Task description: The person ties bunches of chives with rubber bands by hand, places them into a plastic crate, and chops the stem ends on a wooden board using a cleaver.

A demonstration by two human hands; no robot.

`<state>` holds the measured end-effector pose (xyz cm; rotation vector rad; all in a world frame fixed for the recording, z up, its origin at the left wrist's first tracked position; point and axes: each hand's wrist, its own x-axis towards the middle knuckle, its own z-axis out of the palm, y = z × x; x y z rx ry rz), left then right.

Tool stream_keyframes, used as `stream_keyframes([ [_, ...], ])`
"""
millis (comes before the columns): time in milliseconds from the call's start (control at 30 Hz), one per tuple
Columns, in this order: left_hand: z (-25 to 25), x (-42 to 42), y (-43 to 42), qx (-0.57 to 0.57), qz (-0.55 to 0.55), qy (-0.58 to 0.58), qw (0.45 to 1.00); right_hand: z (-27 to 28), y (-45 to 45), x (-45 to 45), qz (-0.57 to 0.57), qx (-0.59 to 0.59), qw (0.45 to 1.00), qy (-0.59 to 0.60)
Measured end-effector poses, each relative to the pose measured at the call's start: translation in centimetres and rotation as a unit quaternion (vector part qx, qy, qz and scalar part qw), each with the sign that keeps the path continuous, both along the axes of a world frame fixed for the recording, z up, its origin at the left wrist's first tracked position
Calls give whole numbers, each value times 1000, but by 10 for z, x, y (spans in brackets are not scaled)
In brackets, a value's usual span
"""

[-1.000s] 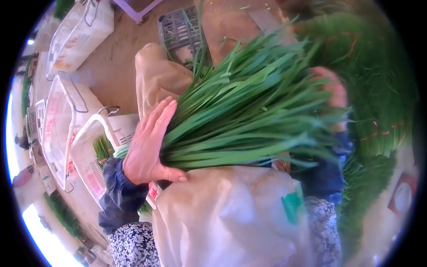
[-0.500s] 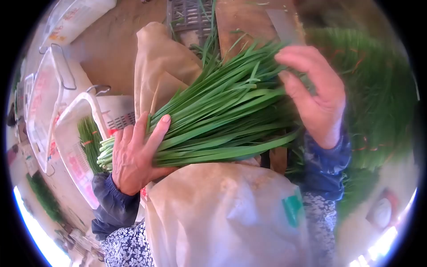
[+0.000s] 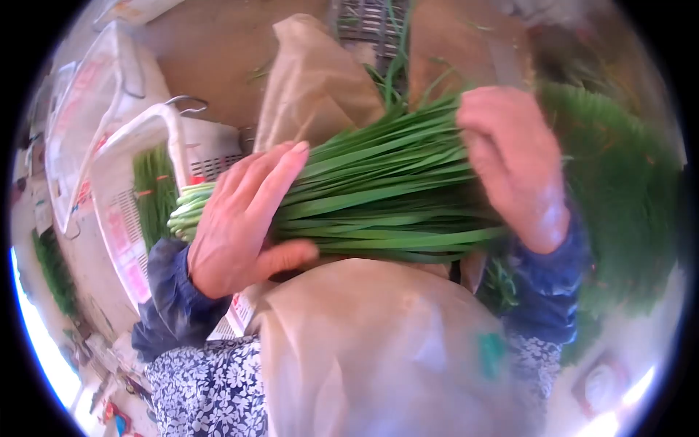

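Note:
A thick bunch of garlic chives [image 3: 386, 182] lies across my lap, its pale stem ends at the left and its green leaves running right. Over the bunch near the stem ends lies my left hand [image 3: 244, 215], thumb below and fingers on top, gripping it. At the leaf end, my right hand [image 3: 510, 160] has its fingers curled down onto the leaves. The fingertips of that hand are partly hidden and slightly blurred. Beneath the bunch, a tan cloth [image 3: 393, 328] covers my lap.
White plastic baskets [image 3: 178, 146] with wire handles stand at the left, one holding tied chives [image 3: 153, 193]. A large pile of chives [image 3: 619, 197] lies at the right. A dark crate [image 3: 368, 29] sits at the back, behind the raised tan cloth [image 3: 313, 80].
My right hand has gone from spread fingers beside the leaf tips to fingers curled on the leaves. The leaves look more gathered. The whole view has shifted somewhat.

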<state>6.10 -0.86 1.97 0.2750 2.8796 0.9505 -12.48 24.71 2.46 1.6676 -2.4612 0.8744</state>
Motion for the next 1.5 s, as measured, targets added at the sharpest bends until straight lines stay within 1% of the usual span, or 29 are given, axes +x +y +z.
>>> stream_keyframes([
  [33,-6,-1,-6,62,10,-14,998,6,-7,-2,8,-18,999,25],
  [100,0,-10,-5,97,68,-30,992,16,-20,-6,28,-50,995,78],
  [167,-1,-17,-10,81,63,-1,995,24,-36,-7,36,-78,992,89],
  [233,-2,-23,-15,77,60,-95,991,23,-49,-1,33,-92,990,106],
  [267,0,-22,-16,80,43,-93,992,18,-53,6,-1,-130,984,119],
  [333,-4,-7,-24,230,231,-193,926,0,-48,28,-4,-191,978,90],
  [400,-28,13,-52,233,231,-106,939,-24,-41,55,27,-237,970,39],
  [467,-30,20,-49,308,288,-82,903,-44,-32,76,63,-235,970,-3],
  [500,-32,25,-50,308,272,-90,907,-54,-29,82,58,-228,972,-15],
  [567,-39,29,-53,379,314,-69,868,-71,-25,88,34,-222,974,-27],
  [600,-38,32,-55,379,296,-78,873,-77,-24,88,32,-239,970,-28],
  [667,-36,33,-57,440,302,-78,842,-83,-20,86,16,-259,966,-25],
  [733,-29,37,-59,419,299,-75,854,-84,-18,90,26,-262,964,-39],
  [767,-21,42,-69,463,324,-72,822,-82,-12,91,60,-223,968,-95],
  [800,-14,44,-78,505,350,-66,786,-84,-10,91,58,-235,965,-96],
  [833,-7,45,-89,470,357,-21,807,-85,-11,91,52,-234,966,-99],
  [867,3,44,-105,470,341,-6,814,-86,-12,91,49,-233,966,-102],
  [933,23,31,-116,408,363,25,837,-88,-17,92,48,-248,964,-83],
  [1000,33,1,-145,387,314,-8,867,-86,-19,94,54,-245,964,-84],
  [1067,31,-48,-161,170,282,-68,942,-87,-24,93,48,-249,965,-64],
  [1100,20,-73,-160,0,234,-72,970,-88,-25,94,46,-257,964,-49],
  [1133,8,-97,-157,-173,178,-70,966,-86,-24,95,36,-256,965,-46],
  [1167,0,-115,-137,-288,87,70,951,-85,-23,95,20,-296,955,-26],
  [1200,-7,-126,-108,-390,-8,210,897,-84,-20,93,4,-335,942,-6],
  [1233,-12,-127,-82,-129,9,113,985,-78,-10,91,-9,-342,940,-10],
  [1300,-6,-124,-23,-38,67,-136,988,-77,6,91,-27,-353,935,-21],
  [1367,-27,-119,17,0,-74,-165,983,-68,28,90,-34,-364,930,-46],
  [1467,-47,-123,62,-68,-85,-202,973,-64,30,92,39,-357,930,-76],
  [1500,-54,-127,61,34,-77,-186,979,-65,24,95,44,-356,931,-61],
])
